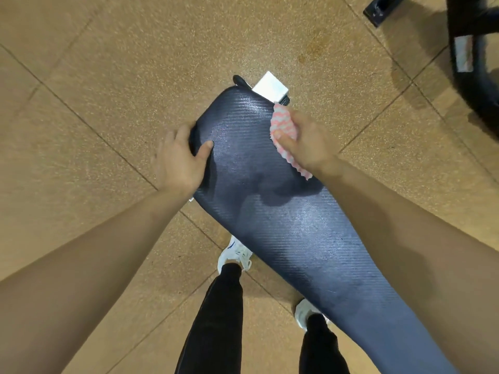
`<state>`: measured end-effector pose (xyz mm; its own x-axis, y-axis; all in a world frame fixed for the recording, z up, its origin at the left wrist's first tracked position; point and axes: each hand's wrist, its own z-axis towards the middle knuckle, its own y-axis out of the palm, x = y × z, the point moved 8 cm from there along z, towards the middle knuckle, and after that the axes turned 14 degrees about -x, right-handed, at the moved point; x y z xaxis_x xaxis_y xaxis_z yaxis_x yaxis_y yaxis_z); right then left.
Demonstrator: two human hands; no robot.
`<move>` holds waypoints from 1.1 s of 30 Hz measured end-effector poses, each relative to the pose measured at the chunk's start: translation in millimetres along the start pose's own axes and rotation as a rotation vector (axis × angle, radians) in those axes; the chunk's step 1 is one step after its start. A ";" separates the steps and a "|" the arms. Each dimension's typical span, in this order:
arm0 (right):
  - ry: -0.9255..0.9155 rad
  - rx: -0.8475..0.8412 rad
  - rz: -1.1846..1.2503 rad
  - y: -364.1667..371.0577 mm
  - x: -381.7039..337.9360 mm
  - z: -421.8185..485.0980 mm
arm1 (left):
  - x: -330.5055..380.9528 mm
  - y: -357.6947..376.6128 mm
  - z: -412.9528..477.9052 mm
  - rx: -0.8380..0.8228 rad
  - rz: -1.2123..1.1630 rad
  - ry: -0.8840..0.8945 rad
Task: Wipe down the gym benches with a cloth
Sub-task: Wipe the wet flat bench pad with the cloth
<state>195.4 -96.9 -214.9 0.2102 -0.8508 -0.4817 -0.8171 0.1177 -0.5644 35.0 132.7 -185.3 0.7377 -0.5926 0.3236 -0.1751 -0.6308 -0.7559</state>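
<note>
Your left hand (181, 157) grips the bench (270, 211); your right hand (305, 139) holds the cloth (283, 122) at its edge; overshoot and the cloth may slip off.

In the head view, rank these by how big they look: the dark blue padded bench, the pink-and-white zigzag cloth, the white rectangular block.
1. Dark blue padded bench, largest.
2-3. Pink-and-white zigzag cloth and white rectangular block look alike; the right hand covers part of the cloth, so unranked.
</note>
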 end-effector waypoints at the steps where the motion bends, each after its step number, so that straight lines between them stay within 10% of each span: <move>1: -0.015 -0.015 -0.004 0.2 -5.9 6.1 | -6.7 3.2 -2.0 -0.012 -0.067 0.015; 24: -0.374 -0.283 -0.761 83.0 -192.0 46.3 | -73.2 21.5 -52.1 -0.045 -0.672 0.000; 33: -0.555 -0.156 -0.260 97.0 -199.7 1.4 | -95.9 -26.2 -23.9 0.128 -0.564 0.053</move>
<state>74.9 85.1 -174.4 0.6257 -0.4441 -0.6413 -0.7615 -0.1694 -0.6256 -46.7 194.0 -182.9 0.6598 -0.2087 0.7219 0.3184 -0.7925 -0.5202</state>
